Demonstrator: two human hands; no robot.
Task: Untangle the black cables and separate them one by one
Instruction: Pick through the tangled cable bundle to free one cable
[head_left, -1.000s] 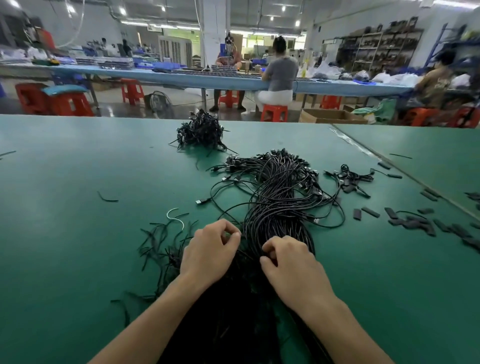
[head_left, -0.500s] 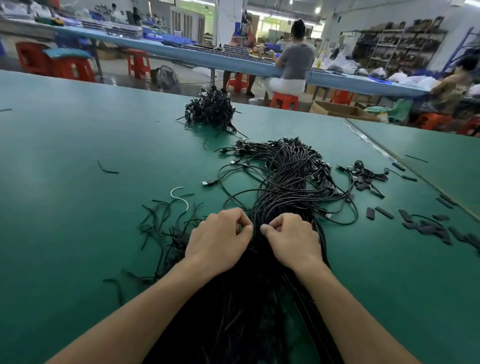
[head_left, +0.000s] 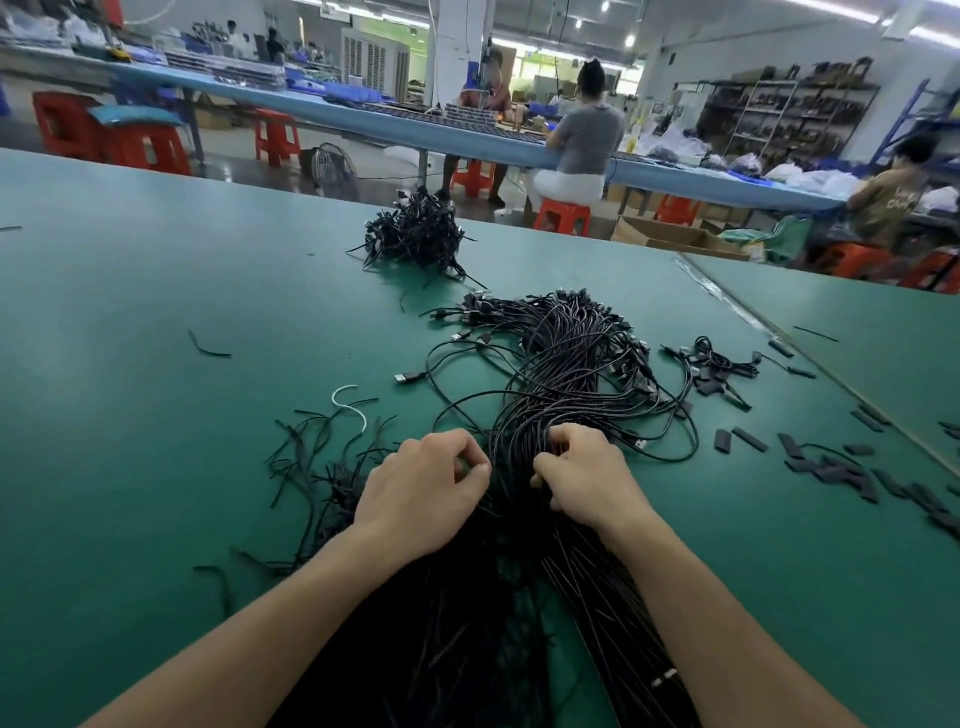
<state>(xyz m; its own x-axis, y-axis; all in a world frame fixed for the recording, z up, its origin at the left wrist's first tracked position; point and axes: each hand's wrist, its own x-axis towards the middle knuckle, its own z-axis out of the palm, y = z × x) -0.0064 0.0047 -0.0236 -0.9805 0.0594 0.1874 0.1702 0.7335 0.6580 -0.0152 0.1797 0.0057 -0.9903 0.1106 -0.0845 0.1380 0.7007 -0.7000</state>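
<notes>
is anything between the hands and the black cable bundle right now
Nothing visible stands between them. The right hand grips strands of the black cable bundle, and the left hand pinches at its left edge, though whether it holds a strand is unclear.

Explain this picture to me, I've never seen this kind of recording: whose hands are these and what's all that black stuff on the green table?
No machine here: a person wears one camera on the head, looking forward and down, so you see their own arms. On the green table lies a big cable bundle of black cables. The right hand grips some strands with curled fingers. The left hand pinches at the bundle's edge; whether it holds a strand is unclear. Farther back sits a smaller cable pile, loose black strips lie left, short black pieces right.
</notes>
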